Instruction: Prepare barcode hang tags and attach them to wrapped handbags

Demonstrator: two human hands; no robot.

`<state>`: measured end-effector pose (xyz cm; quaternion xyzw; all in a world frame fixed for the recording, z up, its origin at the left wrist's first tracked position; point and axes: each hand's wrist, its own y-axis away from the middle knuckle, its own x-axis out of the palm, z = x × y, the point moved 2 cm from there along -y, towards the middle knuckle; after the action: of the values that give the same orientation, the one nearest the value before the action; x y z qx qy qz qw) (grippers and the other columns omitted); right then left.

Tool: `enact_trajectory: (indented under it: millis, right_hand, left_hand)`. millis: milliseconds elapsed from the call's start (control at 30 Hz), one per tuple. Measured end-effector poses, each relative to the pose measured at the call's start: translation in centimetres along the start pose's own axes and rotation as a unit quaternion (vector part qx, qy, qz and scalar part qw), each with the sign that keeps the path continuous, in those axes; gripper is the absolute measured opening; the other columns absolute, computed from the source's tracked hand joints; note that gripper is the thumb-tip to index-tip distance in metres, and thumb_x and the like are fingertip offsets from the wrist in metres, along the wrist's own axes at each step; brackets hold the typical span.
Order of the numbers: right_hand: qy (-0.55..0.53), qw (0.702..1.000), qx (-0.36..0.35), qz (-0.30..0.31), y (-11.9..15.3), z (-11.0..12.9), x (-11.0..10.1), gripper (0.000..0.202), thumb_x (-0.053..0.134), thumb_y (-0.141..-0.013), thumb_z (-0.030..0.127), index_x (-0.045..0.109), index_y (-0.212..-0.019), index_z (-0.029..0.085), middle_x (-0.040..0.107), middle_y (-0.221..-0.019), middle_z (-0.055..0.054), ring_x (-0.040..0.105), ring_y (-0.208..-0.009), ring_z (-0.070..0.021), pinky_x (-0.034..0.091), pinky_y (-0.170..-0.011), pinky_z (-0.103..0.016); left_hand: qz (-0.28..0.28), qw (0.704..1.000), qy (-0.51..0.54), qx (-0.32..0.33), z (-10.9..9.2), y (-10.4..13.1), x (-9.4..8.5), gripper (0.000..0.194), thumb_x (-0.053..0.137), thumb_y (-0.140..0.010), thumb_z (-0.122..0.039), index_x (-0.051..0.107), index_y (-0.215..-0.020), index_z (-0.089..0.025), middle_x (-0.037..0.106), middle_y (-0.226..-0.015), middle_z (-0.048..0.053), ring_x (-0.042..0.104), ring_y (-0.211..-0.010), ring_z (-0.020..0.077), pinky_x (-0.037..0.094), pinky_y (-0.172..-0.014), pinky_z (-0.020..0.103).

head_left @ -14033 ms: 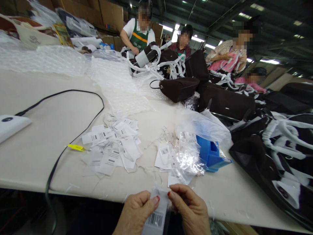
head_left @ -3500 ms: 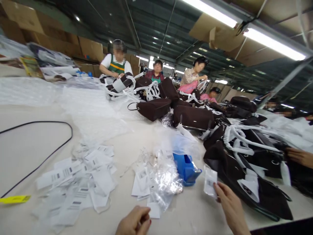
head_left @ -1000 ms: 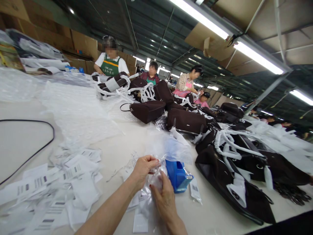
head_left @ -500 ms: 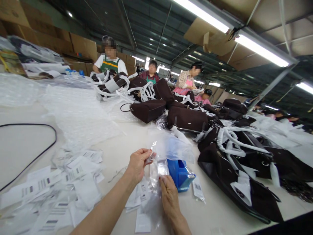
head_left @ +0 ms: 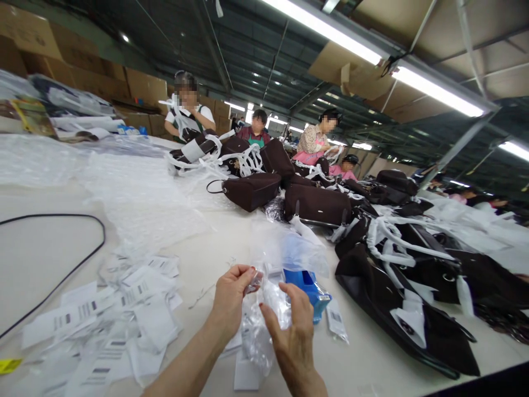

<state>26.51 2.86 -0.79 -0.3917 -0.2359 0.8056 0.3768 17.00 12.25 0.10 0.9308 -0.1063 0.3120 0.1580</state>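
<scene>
Moved since the earlier frame: right hand [head_left: 296, 333], thumb and fingers now parted wide at crumpled clear bags [head_left: 255, 331] beside the blue holder [head_left: 321, 303] on the surface [head_left: 363, 361], apparently leaving the left hand [head_left: 228, 295] alone pinching clear plastic [head_left: 255, 282].

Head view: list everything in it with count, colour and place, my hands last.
Clear plastic: uncounted, colourless, between hands
Loose cards: at least two, white, near the plastic
Blue holder: one, blue, beyond right hand
Sleeved tag: one, white, right of holder
Paper tags: many, white, table's left
Yellow tag: one, yellow, left edge
Cable: one, black, left
Bubble wrap: uncounted, whitish, far left
Bags: many, dark brown, centre to right
Table: one, cream, underneath
Boxes: several, brown, back left
Co-workers: at least four, varied clothing, behind bags
Lights: several, white, overhead
Left hand: one, red nails, pinching plastic
Right hand: one, red nails, fingers spread beside plastic
</scene>
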Motion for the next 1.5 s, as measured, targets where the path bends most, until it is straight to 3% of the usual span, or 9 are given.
enact_trajectory:
  millis: [133,267,400,667,867,1000,1233,1400,1500]
  right_hand:
    - [-0.114,0.987,0.111,0.034,-0.9,1.8,0.4,0.017,0.056,-0.078,0.034,0.064,-0.075,0.018,0.066,-0.073,-0.003,0.058,-0.071,-0.0187,0.043,-0.067,-0.031]
    - [-0.252,0.914,0.318,0.008,-0.7,2.1,0.5,0.028,0.059,-0.071,0.043,0.063,-0.063,0.017,0.058,-0.059,0.002,0.052,-0.061,-0.0145,0.041,-0.058,-0.025]
    - [-0.295,0.879,0.371,-0.046,-0.3,3.1,0.0,0.025,0.066,-0.062,0.042,0.066,-0.062,0.016,0.056,-0.058,0.002,0.048,-0.06,-0.0138,0.041,-0.059,-0.026]
    - [-0.276,0.9,0.331,-0.063,0.4,4.3,-0.1,0.027,0.063,-0.066,0.044,0.064,-0.065,0.017,0.056,-0.058,0.003,0.049,-0.059,-0.0132,0.042,-0.057,-0.025]
    - [-0.143,0.986,0.078,-0.025,0.8,5.7,-1.1,0.013,0.054,-0.08,0.025,0.06,-0.069,0.02,0.057,-0.065,0.002,0.052,-0.062,-0.0123,0.042,-0.061,-0.023]
    - [-0.077,0.997,-0.009,-0.007,1.1,5.6,-1.3,0.007,0.052,-0.082,0.02,0.059,-0.081,0.021,0.058,-0.067,0.0,0.053,-0.06,-0.0131,0.042,-0.058,-0.024]
    - [-0.047,0.997,0.06,0.008,0.4,4.2,-2.7,0.017,0.05,-0.083,0.032,0.059,-0.075,0.02,0.052,-0.063,0.001,0.047,-0.057,-0.0134,0.039,-0.056,-0.024]
    - [-0.131,0.968,0.208,0.051,0.4,4.3,-3.2,0.029,0.051,-0.079,0.045,0.058,-0.069,0.019,0.046,-0.055,0.004,0.045,-0.053,-0.0123,0.038,-0.051,-0.022]
    - [-0.18,0.951,0.238,0.085,0.9,5.3,-2.8,0.032,0.053,-0.077,0.047,0.058,-0.065,0.018,0.045,-0.054,0.004,0.045,-0.053,-0.0124,0.038,-0.052,-0.022]
  left_hand:
    - [0.015,1.0,0.016,-0.001,-0.5,1.5,0.5,0.017,0.075,-0.051,-0.025,0.062,-0.056,-0.013,0.067,-0.054,-0.001,0.055,-0.049,0.0085,0.043,-0.052,0.02]
    - [0.018,0.999,0.043,-0.01,-1.2,2.9,0.3,0.017,0.076,-0.05,-0.024,0.063,-0.056,-0.014,0.068,-0.056,0.0,0.055,-0.049,0.0086,0.042,-0.05,0.019]
    - [0.011,0.998,0.064,-0.02,-1.5,3.8,-0.1,0.018,0.077,-0.05,-0.024,0.063,-0.055,-0.014,0.066,-0.053,-0.001,0.056,-0.051,0.0085,0.043,-0.052,0.017]
    - [0.039,0.997,0.054,-0.037,-2.7,5.3,-1.1,0.02,0.073,-0.06,-0.029,0.06,-0.062,-0.014,0.069,-0.066,0.005,0.059,-0.06,0.0135,0.045,-0.053,0.022]
    - [0.08,0.993,-0.066,-0.05,-3.1,6.9,-2.3,0.041,0.066,-0.065,-0.047,0.054,-0.092,-0.018,0.068,-0.074,0.005,0.059,-0.063,0.0175,0.043,-0.053,0.025]
    - [0.065,0.967,-0.246,0.028,-3.0,7.4,-3.2,0.025,0.061,-0.07,-0.041,0.061,-0.072,-0.016,0.065,-0.06,0.004,0.054,-0.052,0.015,0.04,-0.052,0.025]
    - [0.131,0.946,-0.293,-0.031,-4.0,8.4,-6.6,0.029,0.058,-0.072,-0.04,0.064,-0.06,-0.014,0.069,-0.056,0.009,0.054,-0.045,0.0146,0.034,-0.047,0.023]
    - [-0.045,0.987,-0.143,-0.06,-6.1,9.1,-9.4,0.032,0.068,-0.06,-0.043,0.067,-0.068,-0.013,0.07,-0.058,0.009,0.055,-0.049,0.0149,0.037,-0.049,0.023]
    - [-0.075,0.994,-0.042,-0.071,-6.3,9.3,-9.6,0.036,0.076,-0.047,-0.042,0.067,-0.065,-0.012,0.069,-0.058,0.009,0.054,-0.048,0.0145,0.039,-0.048,0.023]
